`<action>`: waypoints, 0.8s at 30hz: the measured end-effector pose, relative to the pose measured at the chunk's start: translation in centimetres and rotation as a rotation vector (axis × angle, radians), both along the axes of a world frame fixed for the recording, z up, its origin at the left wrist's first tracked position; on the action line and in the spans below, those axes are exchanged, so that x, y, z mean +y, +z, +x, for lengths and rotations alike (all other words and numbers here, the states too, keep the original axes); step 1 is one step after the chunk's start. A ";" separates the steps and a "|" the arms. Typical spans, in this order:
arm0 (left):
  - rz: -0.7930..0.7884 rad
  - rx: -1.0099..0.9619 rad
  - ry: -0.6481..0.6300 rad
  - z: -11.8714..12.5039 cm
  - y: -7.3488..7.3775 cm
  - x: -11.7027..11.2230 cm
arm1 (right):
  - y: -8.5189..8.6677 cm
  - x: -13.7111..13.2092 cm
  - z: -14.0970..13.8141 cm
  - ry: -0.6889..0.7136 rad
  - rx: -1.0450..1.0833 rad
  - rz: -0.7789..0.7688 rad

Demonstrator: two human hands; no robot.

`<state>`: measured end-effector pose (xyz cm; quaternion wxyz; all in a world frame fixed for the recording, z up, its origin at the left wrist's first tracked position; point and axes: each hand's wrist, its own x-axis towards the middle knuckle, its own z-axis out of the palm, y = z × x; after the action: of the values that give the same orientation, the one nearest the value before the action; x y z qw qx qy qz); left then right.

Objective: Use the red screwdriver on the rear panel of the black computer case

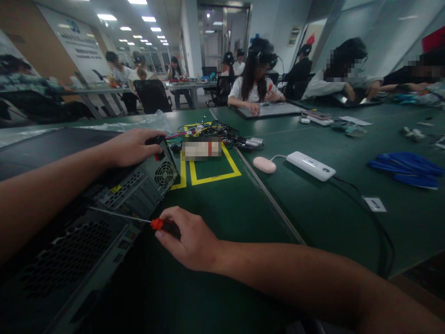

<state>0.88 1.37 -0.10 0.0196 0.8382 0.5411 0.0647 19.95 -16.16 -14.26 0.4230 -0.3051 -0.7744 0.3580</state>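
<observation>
A desktop computer case (104, 208) lies on its side on the green mat, its vented rear panel and fan grille (163, 174) turned toward me. My right hand (189, 239) is closed round the red-and-black handle of a screwdriver (158, 224); its thin shaft runs left to the case's rear panel. My left hand (134, 146) rests on the far top corner of the case, fingers curled over something dark that I cannot make out.
Yellow tape (212, 176) marks squares on the mat, with a tangle of cables (215, 130) behind. To the right lie a pink mouse (264, 164), a white device (311, 165) with a cable, and blue cloth (406, 168). Several people sit working at the far tables.
</observation>
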 end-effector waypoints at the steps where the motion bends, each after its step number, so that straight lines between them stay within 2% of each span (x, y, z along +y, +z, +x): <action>1: -0.002 -0.002 0.002 0.0 0.0 0.0 | 0.0 0.0 0.0 -0.002 -0.007 -0.002; 24: -0.007 0.006 0.000 -0.1 -0.1 0.2 | 0.2 -0.1 0.0 -0.024 -0.036 0.008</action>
<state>0.78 1.52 -0.17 0.0208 0.8385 0.5412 0.0600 19.98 -16.22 -14.10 0.4145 -0.3190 -0.7798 0.3441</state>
